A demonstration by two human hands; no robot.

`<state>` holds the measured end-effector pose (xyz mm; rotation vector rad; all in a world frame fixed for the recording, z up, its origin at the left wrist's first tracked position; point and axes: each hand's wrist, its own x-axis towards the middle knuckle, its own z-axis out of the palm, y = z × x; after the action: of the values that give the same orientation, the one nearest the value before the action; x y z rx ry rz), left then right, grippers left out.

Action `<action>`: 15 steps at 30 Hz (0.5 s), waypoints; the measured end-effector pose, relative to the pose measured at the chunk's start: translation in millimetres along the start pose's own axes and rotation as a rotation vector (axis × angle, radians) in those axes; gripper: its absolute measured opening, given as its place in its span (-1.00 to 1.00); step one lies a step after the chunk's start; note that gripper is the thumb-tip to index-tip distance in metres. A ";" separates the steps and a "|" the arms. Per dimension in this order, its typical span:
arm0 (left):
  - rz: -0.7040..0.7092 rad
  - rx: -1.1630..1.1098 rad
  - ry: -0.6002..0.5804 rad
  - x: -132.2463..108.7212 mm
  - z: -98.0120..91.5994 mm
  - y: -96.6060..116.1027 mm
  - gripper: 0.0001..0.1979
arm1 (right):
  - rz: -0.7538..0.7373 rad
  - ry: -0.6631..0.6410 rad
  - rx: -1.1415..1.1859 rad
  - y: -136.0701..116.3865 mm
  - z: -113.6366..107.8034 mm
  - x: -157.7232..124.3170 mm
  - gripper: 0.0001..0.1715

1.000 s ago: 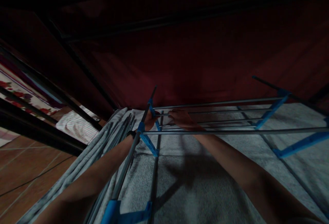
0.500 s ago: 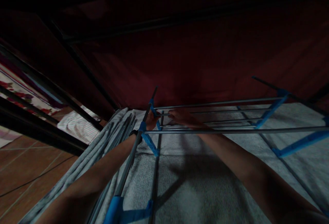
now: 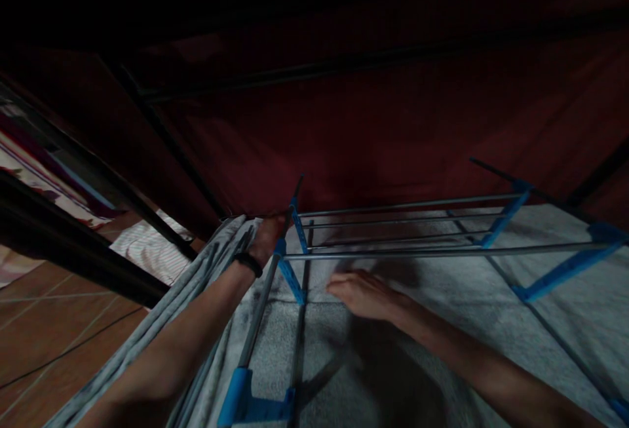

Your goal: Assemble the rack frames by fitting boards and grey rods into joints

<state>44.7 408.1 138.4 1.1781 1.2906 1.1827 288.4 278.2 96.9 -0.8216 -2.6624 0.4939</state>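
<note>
A frame of grey metal tubes with blue plastic brackets lies across the middle. My left hand (image 3: 269, 236), with a dark wristband, is at the left upright tube (image 3: 259, 313), close to the upper blue bracket (image 3: 299, 226). Its fingertips are hidden at that tube, so its grip does not show. My right hand (image 3: 362, 291) is below the front crossbar (image 3: 422, 253), apart from it, with its fingers curled together and nothing visible in them. Another blue bracket (image 3: 291, 280) stands between the hands.
Loose grey tubes (image 3: 209, 349) lie along the left on the grey cloth (image 3: 393, 356). More blue brackets (image 3: 550, 278) join the frame at the right. A dark red panel (image 3: 368, 126) rises behind. Dark metal bars (image 3: 88, 244) and striped cloth (image 3: 150, 244) are at the left.
My right hand has let go of the thin inner crossbar and come down toward me, below the front crossbar. My left hand has shifted left from behind the bracket to the upright tube.
</note>
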 end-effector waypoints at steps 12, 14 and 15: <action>0.014 -0.064 -0.022 30.6 14.1 5.3 -0.71 | 0.273 0.035 -0.428 51.6 -90.2 115.8 -0.57; 0.040 0.023 -0.030 28.1 10.4 9.1 -0.72 | 0.288 -0.018 -0.416 62.1 -78.7 128.3 -0.60; 0.052 0.062 -0.045 26.5 9.0 11.3 -0.72 | 0.285 -0.019 -0.403 64.6 -74.5 131.6 -0.61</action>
<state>53.0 435.5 148.0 1.2836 1.2767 1.1544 244.7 422.8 161.9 -1.3274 -2.7135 0.0195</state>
